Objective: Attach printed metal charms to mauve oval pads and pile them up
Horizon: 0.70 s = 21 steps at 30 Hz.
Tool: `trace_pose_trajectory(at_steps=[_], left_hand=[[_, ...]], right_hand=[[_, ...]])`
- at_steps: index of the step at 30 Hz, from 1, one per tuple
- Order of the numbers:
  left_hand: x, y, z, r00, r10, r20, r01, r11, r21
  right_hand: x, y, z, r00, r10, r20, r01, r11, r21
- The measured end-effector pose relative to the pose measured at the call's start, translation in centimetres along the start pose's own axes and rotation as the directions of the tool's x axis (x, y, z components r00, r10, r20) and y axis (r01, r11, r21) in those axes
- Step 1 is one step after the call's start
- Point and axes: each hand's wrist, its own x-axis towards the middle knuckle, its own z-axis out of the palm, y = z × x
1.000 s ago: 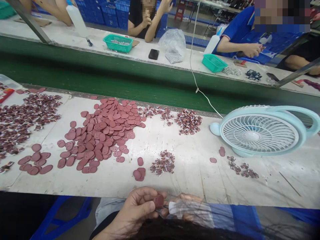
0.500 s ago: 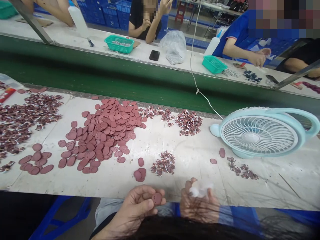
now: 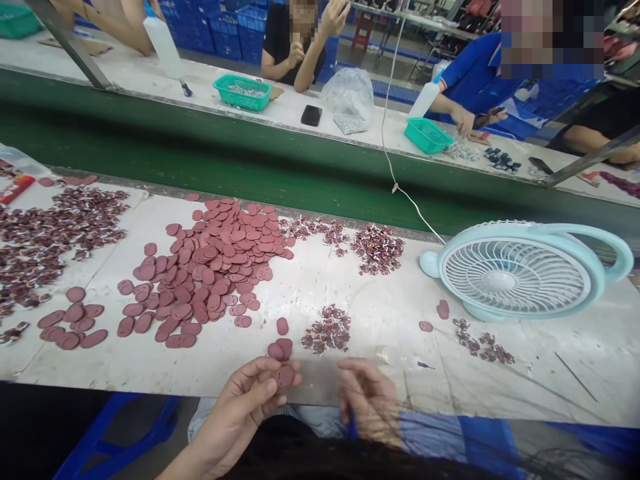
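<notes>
My left hand (image 3: 250,393) pinches a reddish-brown oval disc (image 3: 285,377) with small holes between thumb and fingers, just over the table's front edge. A few matching discs (image 3: 280,348) lie right behind it. My right hand (image 3: 367,397), somewhat blurred, is a little to the right with fingers stretched out and nothing visible in them. Beyond its fingertips is a small heap of brown-and-white pieces (image 3: 327,330). A whitish, see-through item (image 3: 384,353) rests beside it, with a small dark tip (image 3: 425,365) to its right.
A large pile of oval discs (image 3: 215,260) covers the table's middle left. More brown-and-white pieces (image 3: 65,227) spread at far left. A light-blue fan (image 3: 510,273) lies at right, its white cord (image 3: 417,210) running up. Co-workers sit across the green divider (image 3: 250,163).
My right hand has let go of the white item, which now lies on the table, and has moved left. My left hand has shifted left and up, still holding the disc.
</notes>
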Motion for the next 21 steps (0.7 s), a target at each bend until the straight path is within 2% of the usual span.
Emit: trace_pose_trajectory(at_steps=[2,4,7,10,14,16,19,21], left_hand=[[-0.1,0.0,-0.1,1.000,0.011,0.007,-0.011,1.000,0.005],[-0.3,-0.1,-0.1,1.000,0.016,0.014,-0.016,1.000,0.003],[-0.4,-0.3,-0.3,1.000,0.012,0.003,-0.012,1.000,-0.006],[-0.3,-0.5,-0.5,1.000,0.007,-0.008,-0.007,1.000,-0.013],[0.1,-0.6,-0.3,1.000,0.004,0.015,-0.004,1.000,-0.014],[0.3,-0.6,-0.2,0.999,0.001,0.034,0.000,1.000,-0.013],[0.2,-0.7,0.0,0.999,-0.005,0.048,0.005,1.000,-0.001],[0.1,-0.8,0.0,0.998,-0.004,0.057,0.004,1.000,-0.001]], right_hand=[[1.2,0.2,1.4,0.996,-0.093,0.008,0.092,0.968,-0.235],[2.4,0.1,2.3,0.984,-0.162,0.076,0.179,0.889,-0.422],[2.9,-0.1,2.3,0.962,-0.180,0.205,0.267,0.776,-0.572],[2.5,0.3,1.5,0.949,-0.204,0.241,0.313,0.705,-0.636],[1.9,1.1,0.8,0.961,-0.247,0.125,0.262,0.661,-0.703],[1.8,1.3,0.9,0.962,-0.253,0.106,0.250,0.650,-0.717],[1.7,1.1,1.2,0.961,-0.246,0.129,0.264,0.664,-0.700],[1.4,0.9,1.3,0.971,-0.209,0.117,0.233,0.709,-0.665]])
